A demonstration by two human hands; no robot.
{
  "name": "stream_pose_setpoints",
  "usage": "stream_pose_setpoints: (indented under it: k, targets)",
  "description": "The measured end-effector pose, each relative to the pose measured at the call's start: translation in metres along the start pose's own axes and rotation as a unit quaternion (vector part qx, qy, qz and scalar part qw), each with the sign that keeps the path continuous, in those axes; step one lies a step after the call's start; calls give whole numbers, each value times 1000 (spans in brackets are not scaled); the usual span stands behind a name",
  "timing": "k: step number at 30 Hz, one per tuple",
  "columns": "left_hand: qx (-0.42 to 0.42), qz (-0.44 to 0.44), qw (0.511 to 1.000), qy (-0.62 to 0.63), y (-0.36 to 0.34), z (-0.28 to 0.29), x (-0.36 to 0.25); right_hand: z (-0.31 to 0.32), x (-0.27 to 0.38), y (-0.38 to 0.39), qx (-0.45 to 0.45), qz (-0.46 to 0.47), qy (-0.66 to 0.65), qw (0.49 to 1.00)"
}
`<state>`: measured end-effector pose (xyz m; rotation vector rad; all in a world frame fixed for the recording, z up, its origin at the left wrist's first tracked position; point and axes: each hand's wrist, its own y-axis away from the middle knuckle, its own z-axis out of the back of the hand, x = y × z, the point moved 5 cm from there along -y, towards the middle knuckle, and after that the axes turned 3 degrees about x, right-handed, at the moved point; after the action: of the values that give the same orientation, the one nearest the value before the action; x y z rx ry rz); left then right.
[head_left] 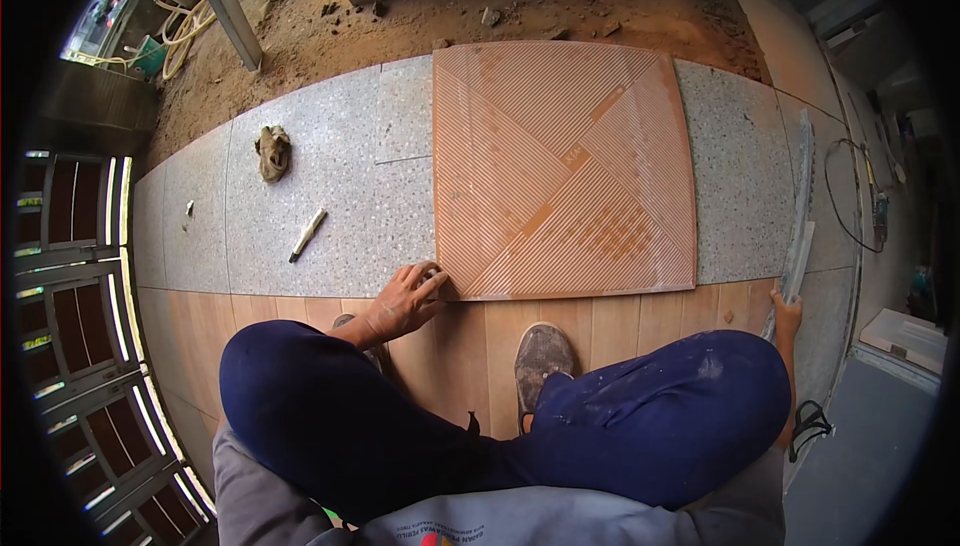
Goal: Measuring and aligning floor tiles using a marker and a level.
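A large orange-brown tile lies with its ridged back facing up, on top of the grey speckled floor tiles. My left hand is at its near left corner, fingers curled together against the edge; anything inside them is hidden. Off to the right, my right hand is closed round the near end of a long grey metal straightedge, which slants away along the floor. A white pen-like stick with a dark tip and a crumpled brownish rag lie left of the tile.
Wood-look flooring runs under my shoes. Bare soil with rubble lies beyond the tiles. A slatted metal gate stands at left. On the right are a cable and a white box.
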<state>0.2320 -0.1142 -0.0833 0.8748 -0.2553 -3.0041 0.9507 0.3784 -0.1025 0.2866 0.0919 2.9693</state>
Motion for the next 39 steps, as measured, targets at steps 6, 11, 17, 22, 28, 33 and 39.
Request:
stream_pose_setpoints:
  k: [6,11,17,22,28,33,39]
  targets:
    - [14,8,1000,20,6,12,-1,-3,-6,6,-49,3,-37,998]
    - [-4,6,1000,6,6,9,5,17,-8,-13,-71,-4,-23,997]
    - [-40,27,998,-29,20,28,7,10,47,9,102,-87,-74,988]
    - [-100,29,994,-24,18,34,6,29,98,20,75,-67,-357,929]
    - [-149,21,989,-8,11,45,5,68,260,70,93,61,-393,913]
    - [-186,10,982,34,-3,52,4,86,423,121,124,179,-305,927]
    - [-218,-4,975,52,-16,53,11,67,593,199,202,284,-159,924]
